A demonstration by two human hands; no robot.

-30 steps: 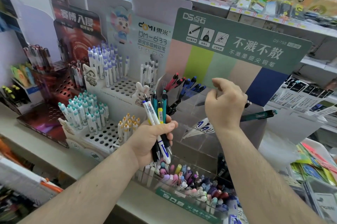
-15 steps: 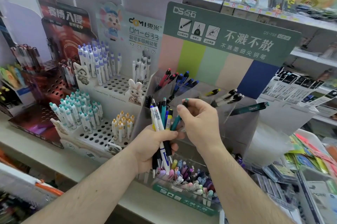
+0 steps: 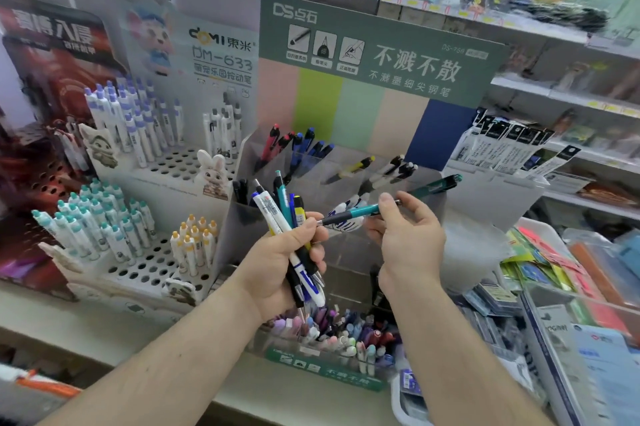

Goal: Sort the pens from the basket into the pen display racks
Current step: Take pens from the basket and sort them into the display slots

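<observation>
Pens (image 3: pixel 298 238) of mixed colours, white, teal, blue, yellow and black, stand bunched in the left hand (image 3: pixel 282 266), in front of the clear rack (image 3: pixel 346 183) with the green header card (image 3: pixel 377 51). Around it, a white perforated rack (image 3: pixel 149 263) to the left carries upright white pens with purple, teal and yellow caps, beside a red display (image 3: pixel 52 86) at the far left; shelves (image 3: pixel 571 93) of packaged stationery fill the right side. Both forearms cross the foreground and hide part of the clear rack's lower front. Its upper compartments hold red pens (image 3: pixel 273 145), blue pens (image 3: pixel 304 148), one yellow-capped pen (image 3: pixel 353 167) and a few black-and-white pens (image 3: pixel 394 171), all leaning. A lower clear tray (image 3: pixel 329 366) on the pale surface (image 3: pixel 242 398) is packed with pastel-topped pens. The left hand is curled tightly round its bunch, tips pointing down. The right hand (image 3: pixel 405 238) pinches one teal pen (image 3: pixel 353 212) near its clicker end between thumb and fingertips, holding it nearly level, its tip touching or just beside the bunch.
</observation>
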